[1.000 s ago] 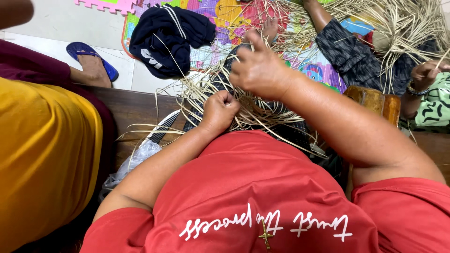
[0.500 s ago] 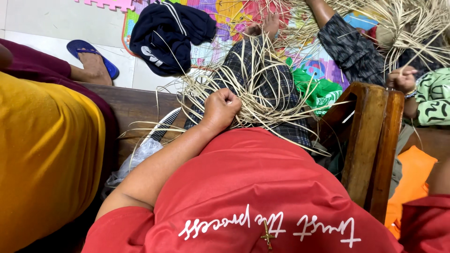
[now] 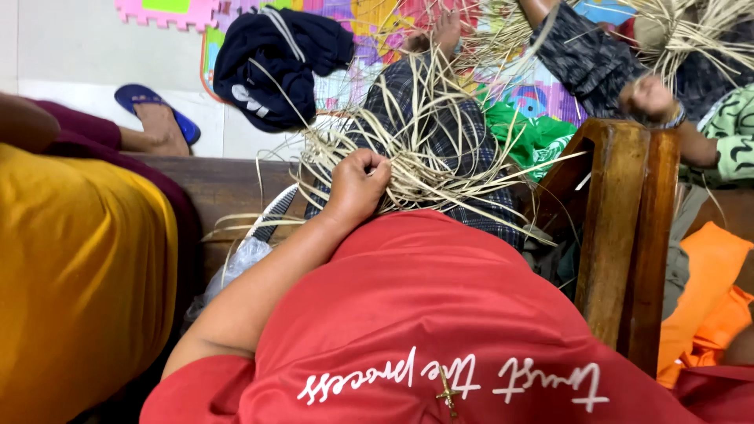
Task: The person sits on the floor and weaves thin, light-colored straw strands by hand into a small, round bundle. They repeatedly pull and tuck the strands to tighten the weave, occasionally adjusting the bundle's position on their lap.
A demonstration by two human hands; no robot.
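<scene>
One hand in view: left hand [image 3: 357,187], fingers curled tight around a gathered bunch of straw strands [image 3: 408,157]
Right hand: out of the picture, so grip cannot be told
Where the strands lie: fanning far and right from the fist, over the lap in plaid cloth [image 3: 440,133]
Long axis: most stalks run from near left to far right, loose ends splayed outward
Nearer hand: the left, already clamped on the bunch
Material: pale, dry, thin flat fibres, stiff and springy, tangled where they cross
Wooden post [image 3: 628,235]: brown, smooth, upright, just right of the bunch
Neighbour: person in yellow cloth [image 3: 78,275] at left, apart from the strands
Far right: another person's hand [image 3: 648,98] amid more straw
</scene>
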